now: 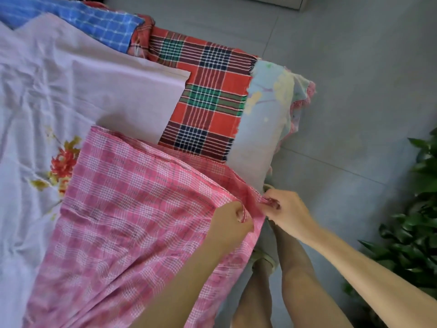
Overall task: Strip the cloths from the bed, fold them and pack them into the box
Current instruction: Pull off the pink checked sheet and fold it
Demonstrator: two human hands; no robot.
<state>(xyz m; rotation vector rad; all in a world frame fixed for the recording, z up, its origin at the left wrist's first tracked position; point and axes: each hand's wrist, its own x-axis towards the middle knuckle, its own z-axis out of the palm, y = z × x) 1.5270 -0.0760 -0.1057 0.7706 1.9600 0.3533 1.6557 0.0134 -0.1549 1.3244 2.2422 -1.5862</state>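
Note:
A pink checked cloth (123,209) lies spread over the near part of the bed. My left hand (230,221) pinches its edge at the bed's side, and my right hand (287,211) grips the same edge just to the right, bunching the fabric between them. Beyond it lie a red, green and navy plaid cloth (208,98), a plain lilac cloth (118,91) and a blue checked cloth (94,20). Under them is a white sheet with a red flower print (30,138). No box is in view.
The bed's pale floral mattress cover (267,114) hangs at the corner. Grey tiled floor (354,79) lies to the right. A green leafy plant (413,233) stands at the right edge. My bare legs (283,280) are beside the bed.

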